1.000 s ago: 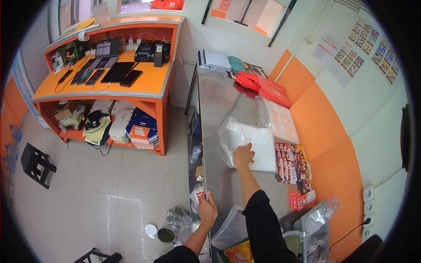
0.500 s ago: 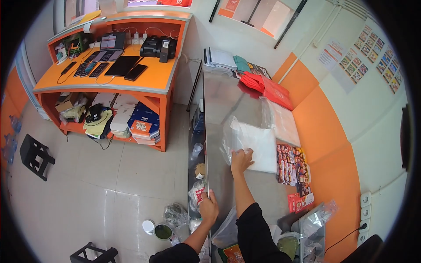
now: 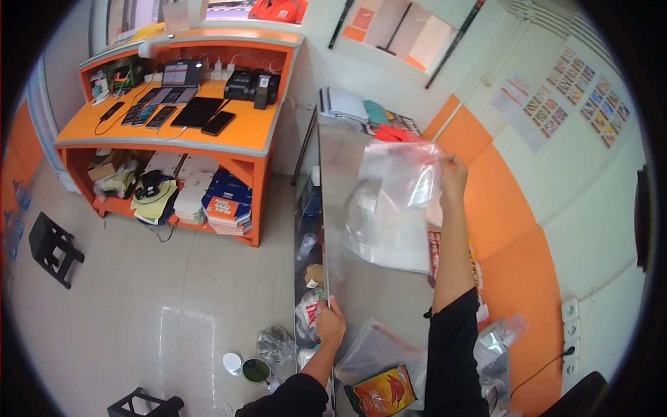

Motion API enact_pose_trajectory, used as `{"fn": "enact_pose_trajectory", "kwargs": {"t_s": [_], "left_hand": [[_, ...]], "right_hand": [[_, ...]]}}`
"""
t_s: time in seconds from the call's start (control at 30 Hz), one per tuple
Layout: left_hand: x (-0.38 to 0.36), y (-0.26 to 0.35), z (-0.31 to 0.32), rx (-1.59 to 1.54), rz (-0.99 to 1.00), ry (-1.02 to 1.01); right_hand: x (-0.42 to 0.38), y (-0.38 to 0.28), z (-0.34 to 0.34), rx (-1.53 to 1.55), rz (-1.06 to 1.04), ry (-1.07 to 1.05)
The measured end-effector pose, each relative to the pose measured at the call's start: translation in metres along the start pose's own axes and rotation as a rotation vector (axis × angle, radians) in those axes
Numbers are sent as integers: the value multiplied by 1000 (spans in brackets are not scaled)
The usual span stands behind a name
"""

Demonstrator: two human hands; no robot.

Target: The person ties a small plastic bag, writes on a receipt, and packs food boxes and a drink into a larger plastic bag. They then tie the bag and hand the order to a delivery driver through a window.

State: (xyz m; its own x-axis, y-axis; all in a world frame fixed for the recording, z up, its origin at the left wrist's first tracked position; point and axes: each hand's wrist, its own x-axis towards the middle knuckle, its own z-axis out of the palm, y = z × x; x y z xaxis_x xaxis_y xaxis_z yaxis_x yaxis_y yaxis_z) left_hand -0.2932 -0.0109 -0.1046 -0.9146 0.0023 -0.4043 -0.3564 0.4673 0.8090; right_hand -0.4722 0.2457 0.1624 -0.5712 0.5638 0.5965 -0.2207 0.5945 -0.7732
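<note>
Right hand (image 3: 453, 174) grip pinched on top corner of clear floppy plastic bag (image 3: 397, 182), hanging above steel counter (image 3: 361, 292) far end. Left hand (image 3: 331, 325) clasps counter's left edge. Risk: thin film likely slips from pinch, or hem snags white stack (image 3: 389, 240) beneath.

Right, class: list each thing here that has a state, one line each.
Clear plastic bag: lifted off the table, hanging.
Right hand: raised, pinching the bag's top corner.
Left hand: gripping the steel table edge.
Black tablet: lying flat, screen dark.
Snack packet: lying flat.
</note>
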Motion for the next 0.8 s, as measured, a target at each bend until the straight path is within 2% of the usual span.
{"fn": "enact_pose_trajectory", "kwargs": {"t_s": [0.03, 0.1, 0.17, 0.2, 0.23, 0.27, 0.3, 0.33, 0.4, 0.43, 0.5, 0.57, 0.63, 0.67, 0.7, 0.8], "left_hand": [[-1, 3, -2, 32, -15, 11], [2, -1, 4, -1, 22, -23], [-13, -1, 5, 87, 311, 473], [-27, 2, -2, 79, 360, 436], [-37, 16, -8, -50, 482, 484], [-47, 35, -10, -185, 598, 531], [-65, 53, 9, -456, 665, 206], [-82, 71, 28, -716, 635, -117], [-156, 115, 35, -1277, 309, -940], [-196, 125, 31, -1422, 224, -1255], [-272, 126, 11, -1569, 155, -1816], [-330, 112, -15, -1615, 92, -2283], [-367, 82, -39, -1652, -54, -2611], [-380, 68, -50, -1647, -155, -2718], [-391, 56, -59, -1630, -244, -2798], [-429, 28, -79, -1509, -616, -2890]], "right_hand": [[5, -38, -13, -12, -16, 20], [-7, -124, -34, 23, 158, -80], [-35, -181, -68, -43, 107, -96], [-54, -211, -88, -91, 107, -121], [-78, -254, -110, -159, 140, -188], [-100, -295, -132, -179, 116, -136], [-126, -330, -152, -211, 193, -281], [-151, -351, -172, -237, 287, -430], [-188, -374, -221, -236, 302, -392], [-209, -383, -247, -219, 305, -397], [-256, -410, -297, -197, 403, -243], [-303, -432, -347, -174, 482, -83], [-356, -450, -399, -103, 375, 117], [-383, -448, -438, -252, 348, 202], [-413, -450, -476, -404, 324, 283], [-493, -509, -507, -313, 368, 573]]}}
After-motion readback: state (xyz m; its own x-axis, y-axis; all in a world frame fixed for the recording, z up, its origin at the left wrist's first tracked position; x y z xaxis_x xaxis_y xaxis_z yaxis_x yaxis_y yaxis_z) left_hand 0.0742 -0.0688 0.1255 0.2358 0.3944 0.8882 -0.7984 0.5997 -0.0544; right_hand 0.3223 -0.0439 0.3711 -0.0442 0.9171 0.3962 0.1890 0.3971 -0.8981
